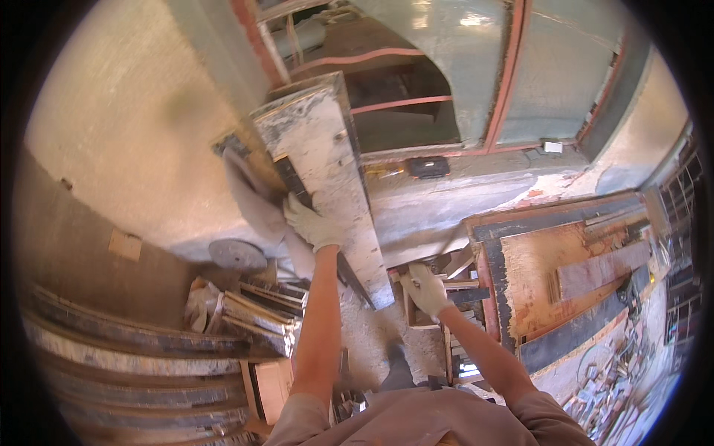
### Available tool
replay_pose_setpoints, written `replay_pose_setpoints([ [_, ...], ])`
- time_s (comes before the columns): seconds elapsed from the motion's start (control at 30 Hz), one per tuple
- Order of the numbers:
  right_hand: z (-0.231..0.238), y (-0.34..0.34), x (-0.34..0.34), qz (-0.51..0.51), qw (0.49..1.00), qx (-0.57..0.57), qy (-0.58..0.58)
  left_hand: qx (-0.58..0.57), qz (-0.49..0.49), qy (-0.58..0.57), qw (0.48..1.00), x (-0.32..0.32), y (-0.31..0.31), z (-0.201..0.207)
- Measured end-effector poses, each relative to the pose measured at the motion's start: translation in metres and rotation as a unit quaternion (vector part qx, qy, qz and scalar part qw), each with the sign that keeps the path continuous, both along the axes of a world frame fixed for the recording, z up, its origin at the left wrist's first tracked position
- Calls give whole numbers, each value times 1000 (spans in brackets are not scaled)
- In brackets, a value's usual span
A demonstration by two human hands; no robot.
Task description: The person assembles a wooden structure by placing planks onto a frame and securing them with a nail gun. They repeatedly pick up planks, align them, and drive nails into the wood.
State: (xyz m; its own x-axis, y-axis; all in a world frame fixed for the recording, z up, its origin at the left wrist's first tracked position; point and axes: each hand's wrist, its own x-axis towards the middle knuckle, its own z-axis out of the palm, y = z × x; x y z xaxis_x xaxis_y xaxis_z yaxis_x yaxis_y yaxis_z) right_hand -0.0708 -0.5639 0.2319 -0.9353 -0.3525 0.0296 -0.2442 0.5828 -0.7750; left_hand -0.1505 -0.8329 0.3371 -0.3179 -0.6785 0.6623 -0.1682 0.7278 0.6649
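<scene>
A tall white board (327, 171), scuffed and speckled, leans upright against the wall by the window. Along its left side runs a dark narrow strip (288, 177). My left hand (309, 224), in a pale work glove, is closed around this strip about halfway along. My right hand (426, 292), gloved too, is lower and to the right, at the near end of the white board. Its fingers curl down at the rim of a small wooden frame (420, 321); what they grip is hidden.
A window with red bars (401, 102) is ahead, with a dark case (428, 168) on its sill. At left are a grey disc (236, 254) and stacked long boards (141, 364). A large panel (539, 260) bearing planks stands right; scrap (617, 386) is heaped beside it.
</scene>
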Motion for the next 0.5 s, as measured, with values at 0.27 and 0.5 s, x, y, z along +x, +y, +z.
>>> replay_pose_setpoints([
  [0.27,-93,237,205,-310,907,98,-267,-4,-40,-99,994,-68,32,-15],
  [0.5,-82,383,408,-616,713,10,-335,-191,97,-39,976,-51,97,-56],
])
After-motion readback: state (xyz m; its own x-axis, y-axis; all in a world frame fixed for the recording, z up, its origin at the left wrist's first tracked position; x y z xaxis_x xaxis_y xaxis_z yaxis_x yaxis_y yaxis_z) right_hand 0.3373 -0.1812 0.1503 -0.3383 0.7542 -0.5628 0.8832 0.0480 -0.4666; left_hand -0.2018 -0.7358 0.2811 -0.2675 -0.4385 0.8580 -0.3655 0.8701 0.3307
